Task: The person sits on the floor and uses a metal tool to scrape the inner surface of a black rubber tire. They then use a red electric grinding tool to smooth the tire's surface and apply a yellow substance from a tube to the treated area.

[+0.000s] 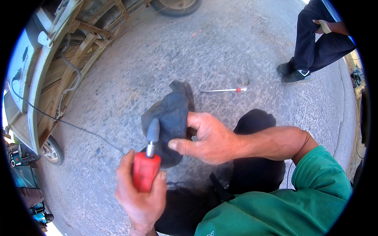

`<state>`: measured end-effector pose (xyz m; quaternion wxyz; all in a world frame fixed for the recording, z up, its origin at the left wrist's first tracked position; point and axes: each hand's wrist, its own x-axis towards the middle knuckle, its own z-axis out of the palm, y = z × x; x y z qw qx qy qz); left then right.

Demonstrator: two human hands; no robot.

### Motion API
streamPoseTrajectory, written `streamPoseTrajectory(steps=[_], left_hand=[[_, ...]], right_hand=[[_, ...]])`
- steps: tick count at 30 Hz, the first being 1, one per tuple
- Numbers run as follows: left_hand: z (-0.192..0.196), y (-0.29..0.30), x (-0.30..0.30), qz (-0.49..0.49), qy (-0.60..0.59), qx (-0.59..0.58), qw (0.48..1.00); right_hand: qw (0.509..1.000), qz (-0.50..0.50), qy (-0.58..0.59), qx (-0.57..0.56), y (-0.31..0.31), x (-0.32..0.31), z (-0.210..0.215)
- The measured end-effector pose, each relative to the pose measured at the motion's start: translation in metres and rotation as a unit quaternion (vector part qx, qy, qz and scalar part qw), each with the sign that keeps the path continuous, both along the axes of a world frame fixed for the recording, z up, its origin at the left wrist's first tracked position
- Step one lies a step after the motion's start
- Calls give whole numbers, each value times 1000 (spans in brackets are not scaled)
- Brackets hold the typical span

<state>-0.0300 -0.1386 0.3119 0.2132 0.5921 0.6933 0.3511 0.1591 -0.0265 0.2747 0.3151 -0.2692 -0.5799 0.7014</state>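
Two handheld things sit near the middle of the frame. The person's left hand [139, 196], at lower centre-left, is closed around a red, boxy rotary tool [146, 172] with a silver metal collar [150, 149] and a grey, bullet-shaped tip [153, 130] pointing up. The right hand [212, 137], at centre, grips the right edge of a black, flexible, rubber-like sheet [171, 106], thumb in front, other fingers partly hidden. The tip overlaps the sheet in view; whether they touch cannot be told. Above right of centre, a slim silver rod with a red collar [224, 91] lies on grey, speckled pavement [130, 70]. A pale, rust-marked vehicle body [75, 51] fills the upper left; a person in dark trousers [311, 39] is at upper right.
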Motion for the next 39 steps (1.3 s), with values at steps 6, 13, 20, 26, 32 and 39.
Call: streamPoseTrajectory(steps=[6, 13, 20, 26, 32, 39], left_hand=[[-1, -1, 0, 2, -2, 3, 1000], [1, -1, 1, 5, -5, -3, 1000], [0, 0, 0, -5, 7, 3, 1000], [-1, 0, -1, -20, 17, -5, 1000], [1, 3, -1, -1, 8, -1, 1000], [-1, 1, 0, 0, -15, -7, 1000]], right_hand=[[1000, 6, 9, -29, 0, -1, 0], [999, 2, 1, -42, 0, 0, 1], [999, -8, -5, -34, 0, -2, 5], [999, -12, -5, -33, 1, -3, 2], [999, -14, -7, -29, 2, -2, 4], [999, -16, 1, -33, 1, -2, 4]])
